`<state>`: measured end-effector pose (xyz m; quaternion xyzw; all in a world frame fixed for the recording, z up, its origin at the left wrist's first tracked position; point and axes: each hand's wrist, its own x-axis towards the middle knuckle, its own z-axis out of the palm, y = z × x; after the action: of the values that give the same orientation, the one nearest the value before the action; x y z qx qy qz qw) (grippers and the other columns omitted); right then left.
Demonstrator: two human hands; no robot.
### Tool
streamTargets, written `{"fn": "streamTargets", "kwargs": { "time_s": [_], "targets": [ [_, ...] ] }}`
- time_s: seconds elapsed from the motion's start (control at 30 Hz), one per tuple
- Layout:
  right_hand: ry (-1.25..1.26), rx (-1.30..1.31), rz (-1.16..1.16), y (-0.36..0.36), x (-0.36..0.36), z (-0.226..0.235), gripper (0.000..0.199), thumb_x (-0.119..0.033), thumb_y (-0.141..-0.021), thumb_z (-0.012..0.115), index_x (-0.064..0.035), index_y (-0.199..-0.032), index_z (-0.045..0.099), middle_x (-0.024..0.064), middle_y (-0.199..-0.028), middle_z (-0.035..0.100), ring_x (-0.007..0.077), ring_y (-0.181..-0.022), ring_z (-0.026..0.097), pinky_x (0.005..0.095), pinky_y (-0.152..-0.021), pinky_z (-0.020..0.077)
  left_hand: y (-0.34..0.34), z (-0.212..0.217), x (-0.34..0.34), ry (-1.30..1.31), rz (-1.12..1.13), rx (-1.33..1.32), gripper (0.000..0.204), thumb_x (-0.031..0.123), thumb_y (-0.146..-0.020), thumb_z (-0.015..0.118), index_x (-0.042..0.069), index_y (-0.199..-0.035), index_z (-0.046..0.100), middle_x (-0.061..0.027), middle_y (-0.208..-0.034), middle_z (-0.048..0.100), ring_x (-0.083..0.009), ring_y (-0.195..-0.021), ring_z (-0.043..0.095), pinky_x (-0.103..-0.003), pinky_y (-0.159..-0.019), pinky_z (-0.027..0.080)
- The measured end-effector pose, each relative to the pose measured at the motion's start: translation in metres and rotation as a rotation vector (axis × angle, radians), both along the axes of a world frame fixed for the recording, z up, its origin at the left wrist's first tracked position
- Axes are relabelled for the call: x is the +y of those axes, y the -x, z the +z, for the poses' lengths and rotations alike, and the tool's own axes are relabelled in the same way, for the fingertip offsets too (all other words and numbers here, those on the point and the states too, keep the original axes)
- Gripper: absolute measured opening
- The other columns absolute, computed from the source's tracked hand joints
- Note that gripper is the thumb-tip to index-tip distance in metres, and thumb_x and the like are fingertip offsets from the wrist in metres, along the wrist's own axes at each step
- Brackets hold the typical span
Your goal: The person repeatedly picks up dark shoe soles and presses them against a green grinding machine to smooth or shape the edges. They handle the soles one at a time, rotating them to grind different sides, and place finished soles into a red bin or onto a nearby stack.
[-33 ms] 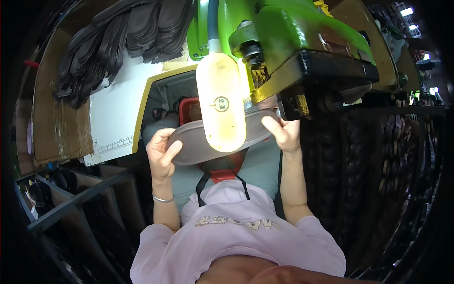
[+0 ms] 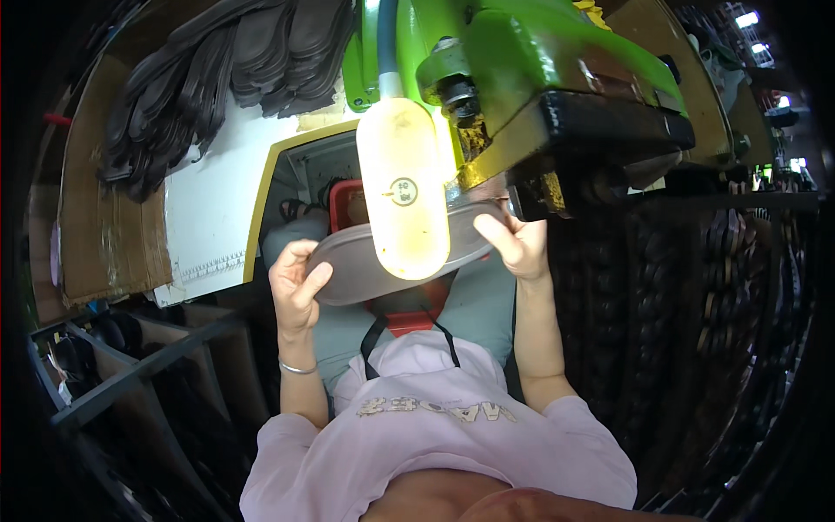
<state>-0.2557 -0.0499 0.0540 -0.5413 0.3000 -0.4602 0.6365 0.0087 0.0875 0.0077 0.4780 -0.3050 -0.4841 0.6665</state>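
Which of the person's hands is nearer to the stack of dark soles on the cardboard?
Left. The left hand grips the grey sole's left end, below the stack of dark soles. The right hand holds its right end, farther away under the green machine.

Glare right above my hands.
The lamp (image 2: 404, 187) burns white and washes out; away from it everything sinks dark, edges bending and blurring at the rim.
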Motion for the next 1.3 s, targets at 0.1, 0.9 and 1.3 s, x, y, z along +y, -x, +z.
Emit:
{"fn": "streamTargets", "kwargs": {
  "time_s": [0.1, 0.9, 1.3],
  "targets": [
    [0.019, 0.022, 0.037, -0.009, -0.002, 0.004, 0.051, 0.003, -0.077, 0.069, 0.0029, -0.124, 0.048, 0.0084, -0.116, 0.058, 0.0169, -0.108, 0.055, 0.0304, -0.095, 0.0425, 0.004, -0.014, 0.015, -0.101, -0.094, 0.023, 0.019, -0.005, -0.079, 0.067, -0.001, -0.094, 0.055, -0.0069, -0.092, 0.063, -0.0117, -0.084, 0.060, -0.026, -0.080, 0.049],
    [-0.056, 0.088, -0.617, 0.134, -0.002, 0.077, 0.035, -0.006, -0.085, 0.055, 0.0019, -0.118, 0.048, 0.0143, -0.086, 0.066, 0.0139, -0.051, 0.061, 0.0238, -0.037, 0.0485, 0.098, -0.038, -0.014, -0.064, -0.100, -0.105, 0.032, 0.007, -0.094, 0.054, -0.003, -0.122, 0.044, -0.0175, -0.102, 0.063, -0.0206, -0.082, 0.065, -0.033, -0.070, 0.058],
    [-0.266, -0.822, -0.550, -0.030, -0.142, 0.023, 0.039, -0.009, -0.093, 0.055, -0.0081, -0.124, 0.032, 0.0178, -0.102, 0.052, 0.0317, -0.085, 0.064, 0.0398, -0.077, 0.0565, 0.058, -0.033, -0.066, -0.024, 0.180, -0.192, 0.017, 0.008, -0.093, 0.057, -0.001, -0.106, 0.056, -0.0136, -0.085, 0.063, -0.0166, -0.066, 0.063, -0.028, -0.059, 0.057]
  ]
}}
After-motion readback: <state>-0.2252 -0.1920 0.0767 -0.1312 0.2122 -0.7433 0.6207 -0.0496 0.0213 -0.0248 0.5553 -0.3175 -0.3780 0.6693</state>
